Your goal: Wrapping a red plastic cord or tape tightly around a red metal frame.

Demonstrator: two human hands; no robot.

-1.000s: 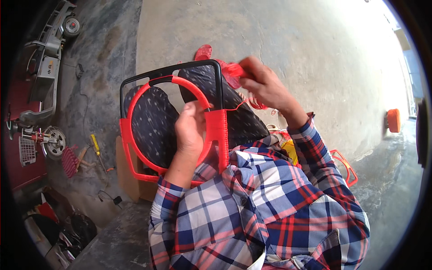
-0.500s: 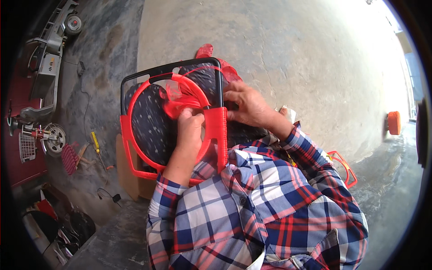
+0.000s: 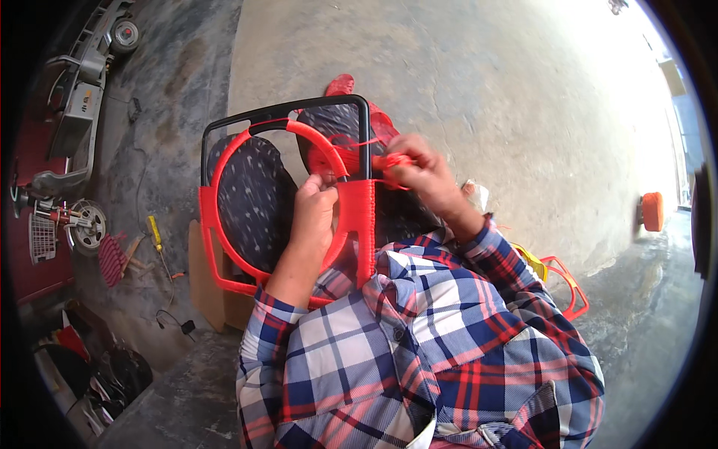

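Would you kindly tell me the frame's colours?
The frame is red and black, seen in the head view.

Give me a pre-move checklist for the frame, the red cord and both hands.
1. Left hand at the rectangular black-and-red frame with round inner ring: ok, by its right inner side.
2. Left hand's full grip: cannot tell, fingertips partly hidden.
3. Right hand closed on bunched glossy red cord: ok.
4. Cord clear of the frame: not ok, a strand crosses the black right upright.
5. Yellow-handled screwdriver away from the frame: ok, on the floor.
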